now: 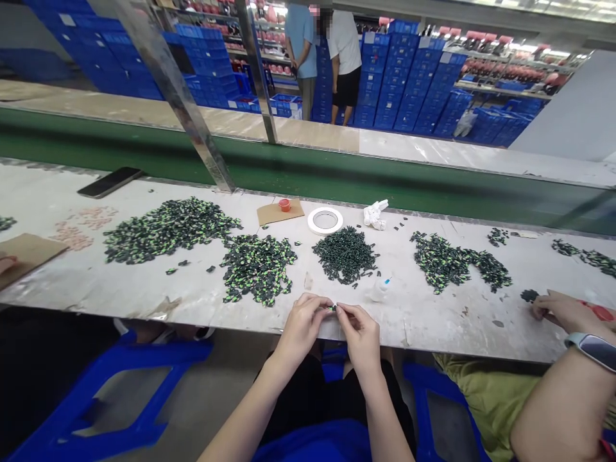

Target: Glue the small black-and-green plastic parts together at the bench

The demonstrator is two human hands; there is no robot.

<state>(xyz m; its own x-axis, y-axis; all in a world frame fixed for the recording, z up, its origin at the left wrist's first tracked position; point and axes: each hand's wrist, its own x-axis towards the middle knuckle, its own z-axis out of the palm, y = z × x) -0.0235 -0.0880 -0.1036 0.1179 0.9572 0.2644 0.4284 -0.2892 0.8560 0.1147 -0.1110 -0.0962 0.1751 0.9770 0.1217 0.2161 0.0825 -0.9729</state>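
My left hand (308, 316) and my right hand (357, 326) meet at the table's near edge, fingertips pinched around a small black-and-green piece (332, 308). Its exact kind is too small to make out. Just beyond my hands lies a heap of small dark pieces (345, 254). To its left spreads a pile of black pieces with bright green marks (260, 268). A small white bottle with a blue tip (380, 290) stands to the right of my fingers.
A roll of white tape (325, 221), a red cup (284, 205) on cardboard (269, 213) and crumpled white tissue (375, 214) lie farther back. More piles (168, 230) extend left and others (445, 262) right. A co-worker's hand (568, 311) works at right. A phone (110, 183) lies back left.
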